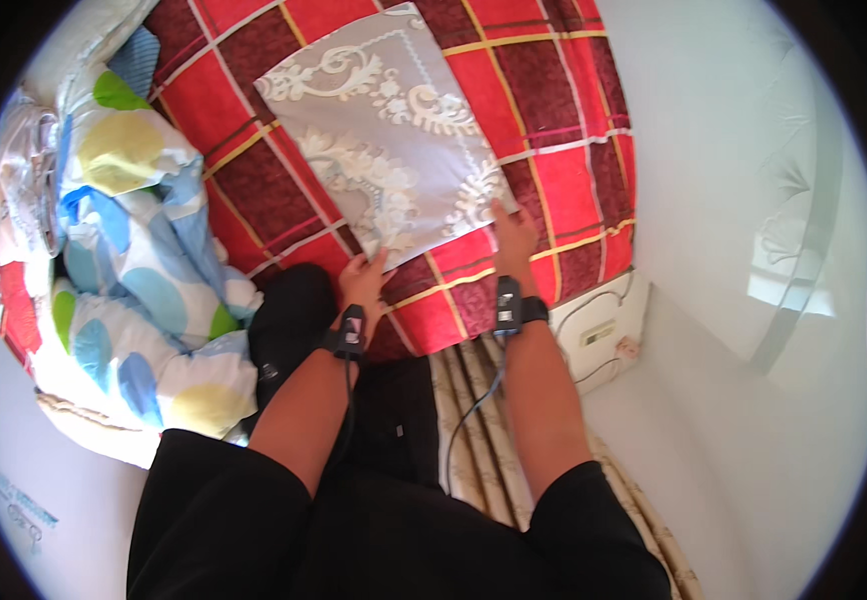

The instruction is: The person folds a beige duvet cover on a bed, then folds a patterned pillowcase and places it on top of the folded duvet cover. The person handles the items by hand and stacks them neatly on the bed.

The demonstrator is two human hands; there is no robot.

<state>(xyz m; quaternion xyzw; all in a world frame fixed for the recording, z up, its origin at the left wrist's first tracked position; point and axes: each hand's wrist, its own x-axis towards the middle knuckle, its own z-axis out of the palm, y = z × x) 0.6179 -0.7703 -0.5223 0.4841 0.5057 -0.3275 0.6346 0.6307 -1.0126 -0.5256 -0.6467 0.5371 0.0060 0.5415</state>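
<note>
A flat, rectangular piece of grey cloth (pixel 403 142) with white scroll and flower patterns, seemingly folded, lies at a slant over a red and maroon checked bedspread (pixel 568 180). At its near left corner, my left hand (pixel 364 283) pinches the edge, thumb on top. My right hand (pixel 516 238) grips the near right corner the same way. The fingers beneath the cloth are hidden. Both wrists carry strapped black devices with cables.
A bunched white quilt (pixel 133 300) with blue, green and yellow spots is heaped at the left. My black-clad knee (pixel 295 304) rests beside it. A beige patterned curtain (pixel 478 420) hangs at the bed's near edge. On the right are a white box-like unit (pixel 598 330) with cables and a glossy pale surface (pixel 733 247).
</note>
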